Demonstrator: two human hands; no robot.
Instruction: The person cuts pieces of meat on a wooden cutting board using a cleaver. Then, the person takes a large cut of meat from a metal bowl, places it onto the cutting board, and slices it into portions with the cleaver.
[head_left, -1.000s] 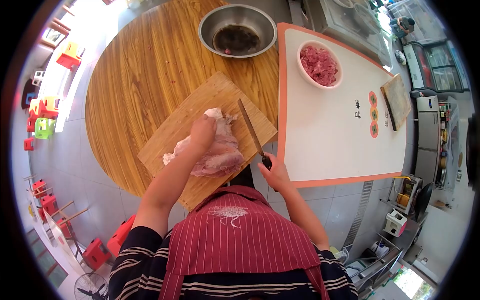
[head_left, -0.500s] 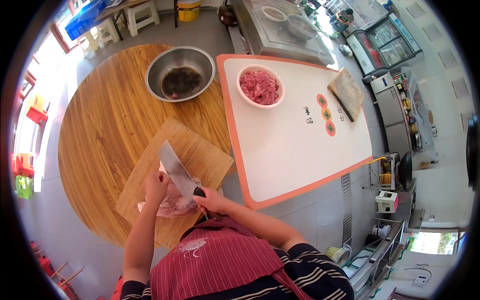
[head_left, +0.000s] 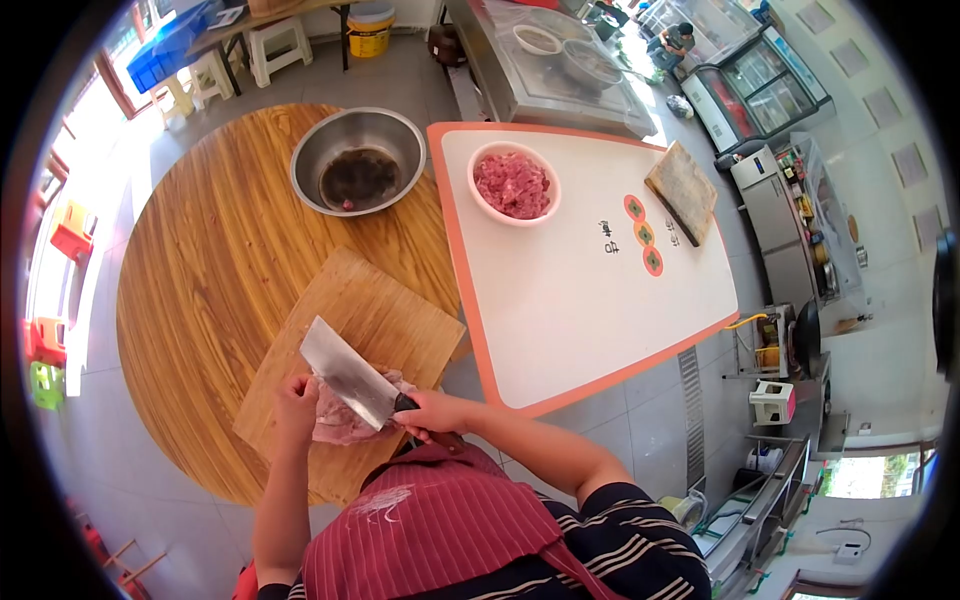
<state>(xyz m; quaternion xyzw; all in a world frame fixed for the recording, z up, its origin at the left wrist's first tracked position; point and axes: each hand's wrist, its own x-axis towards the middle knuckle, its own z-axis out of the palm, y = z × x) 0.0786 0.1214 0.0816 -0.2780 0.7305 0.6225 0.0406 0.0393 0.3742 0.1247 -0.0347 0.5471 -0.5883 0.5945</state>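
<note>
Head view: we judge meat (head_left: 342, 424) soft, slippery; pinch edge. Right grip (head_left: 432, 411) clasps cleaver (head_left: 350, 373); left grip (head_left: 295, 402) curled, hold unclear.

A red pinstriped apron (head_left: 430, 530) covers a dark, pale-striped shirt (head_left: 638, 530).

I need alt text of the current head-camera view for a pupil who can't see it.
A person's right hand holds a broad, black-handled steel cleaver over raw pink meat on a rectangular wooden board; the curled left hand is at the meat's edge. Beyond sit a round steel bowl of dark liquid and a round pale-pink bowl of red meat.
</note>
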